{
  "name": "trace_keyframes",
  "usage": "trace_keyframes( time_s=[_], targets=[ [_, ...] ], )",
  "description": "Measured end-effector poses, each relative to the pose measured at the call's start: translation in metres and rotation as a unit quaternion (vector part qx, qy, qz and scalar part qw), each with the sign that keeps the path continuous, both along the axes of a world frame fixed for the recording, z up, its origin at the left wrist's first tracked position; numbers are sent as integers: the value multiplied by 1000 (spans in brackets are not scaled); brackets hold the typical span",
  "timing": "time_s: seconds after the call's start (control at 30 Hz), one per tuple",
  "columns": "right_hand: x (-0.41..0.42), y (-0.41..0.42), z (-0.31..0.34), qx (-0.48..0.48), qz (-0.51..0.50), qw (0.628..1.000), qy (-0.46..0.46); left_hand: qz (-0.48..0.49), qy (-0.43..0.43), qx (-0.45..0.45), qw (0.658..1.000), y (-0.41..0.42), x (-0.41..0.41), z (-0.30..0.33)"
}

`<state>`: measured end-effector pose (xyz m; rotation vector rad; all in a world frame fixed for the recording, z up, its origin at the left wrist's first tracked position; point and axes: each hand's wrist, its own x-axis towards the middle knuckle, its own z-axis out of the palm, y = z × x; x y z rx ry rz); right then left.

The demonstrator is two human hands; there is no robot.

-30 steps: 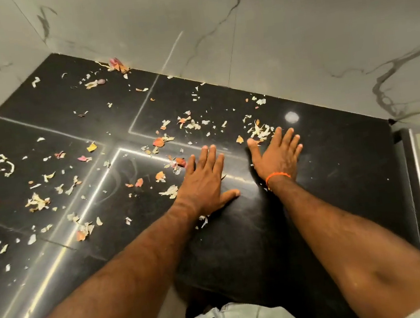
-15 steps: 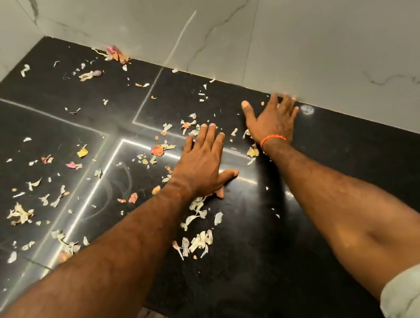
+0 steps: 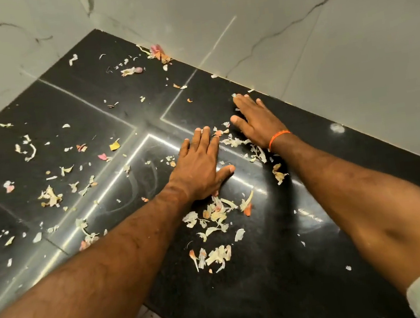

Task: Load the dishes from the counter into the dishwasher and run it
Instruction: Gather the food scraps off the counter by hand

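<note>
Your left hand (image 3: 199, 164) and right hand (image 3: 257, 123) lie flat on the black desk (image 3: 311, 265), fingers (image 3: 207, 135) straight, holding nothing, seemingly to sweep peel scraps (image 3: 211, 217) together; scraps lie between and behind them; no dishes or dishwasher in view.

I can read no text, label, brand or number anywhere on what lies before me.
</note>
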<state>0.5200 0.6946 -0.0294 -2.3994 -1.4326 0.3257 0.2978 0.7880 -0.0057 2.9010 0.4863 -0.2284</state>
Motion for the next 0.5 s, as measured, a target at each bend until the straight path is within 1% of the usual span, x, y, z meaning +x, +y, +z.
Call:
trace_keyframes(
  time_s=[0.07,0.1,0.17,0.27,0.4,0.5],
  targets=[
    [11,9,5,19,-16,999,24,7,2,-3,1000,2,-4,-1],
    [16,14,7,12,-32,999,24,9,2,-1,1000,3,-7,-2],
    [17,24,7,-37,-36,999,-5,13,-4,3,1000,5,-16,-3],
    [-1,27,0,-100,3,992,-83,27,-13,4,1000,9,-32,-3],
    [-47,16,2,-122,56,985,-108,59,-4,-10,998,8,-58,-3],
    [-88,0,7,-127,96,979,-124,62,-6,-27,998,-7,-79,-5]
  ],
)
